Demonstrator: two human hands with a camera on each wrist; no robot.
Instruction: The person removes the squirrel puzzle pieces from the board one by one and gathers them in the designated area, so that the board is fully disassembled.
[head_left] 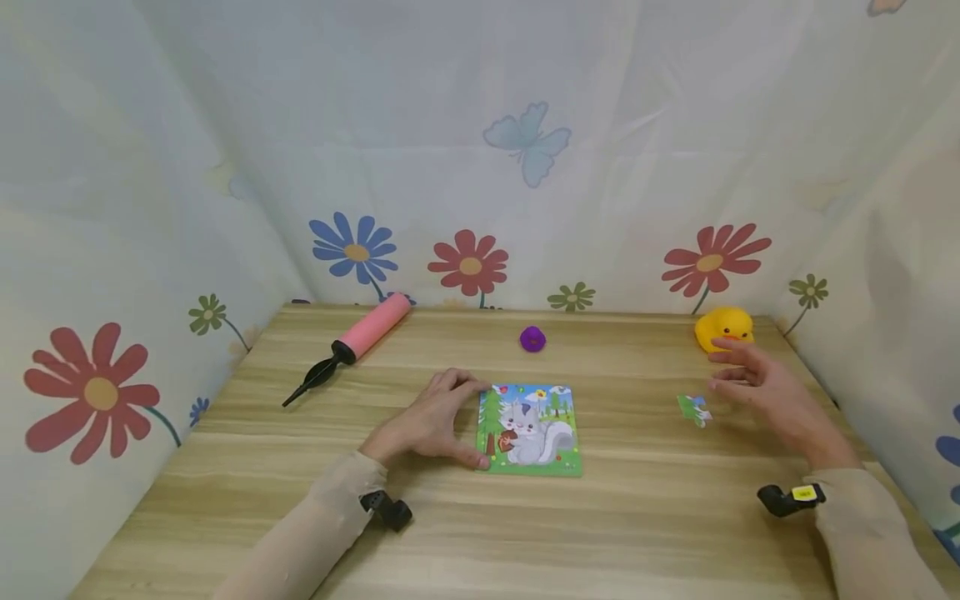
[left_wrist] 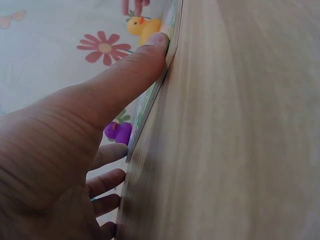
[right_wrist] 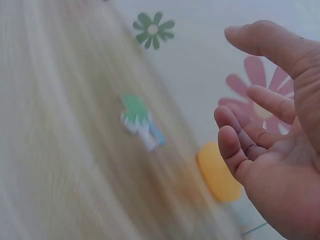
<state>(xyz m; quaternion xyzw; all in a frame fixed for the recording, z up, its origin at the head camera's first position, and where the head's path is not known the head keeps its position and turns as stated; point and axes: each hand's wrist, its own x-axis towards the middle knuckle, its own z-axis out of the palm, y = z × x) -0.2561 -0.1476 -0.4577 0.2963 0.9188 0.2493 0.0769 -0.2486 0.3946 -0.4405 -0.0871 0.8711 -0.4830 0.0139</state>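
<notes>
A square squirrel picture puzzle (head_left: pixel 534 429) lies flat on the wooden table. My left hand (head_left: pixel 431 417) is spread along its left side, the straight thumb (left_wrist: pixel 135 62) resting at the near corner and the index finger at the far one. To the right lies a loose jigsaw piece (head_left: pixel 693 409), green with white and blue parts. My right hand (head_left: pixel 772 400) hovers just right of this piece with nothing in its fingers. In the right wrist view the thumb stands well apart from the loosely bent fingers, and the piece (right_wrist: pixel 140 120) shows on the table beyond them.
A yellow rubber duck (head_left: pixel 723 327) stands at the back right, partly behind the right hand's fingers in the head view. At the back middle sits a small purple duck (head_left: pixel 532 338). A pink hand pump (head_left: pixel 375 327) with a black nozzle lies at the back left. Flower-printed curtains (head_left: pixel 615 183) surround the table.
</notes>
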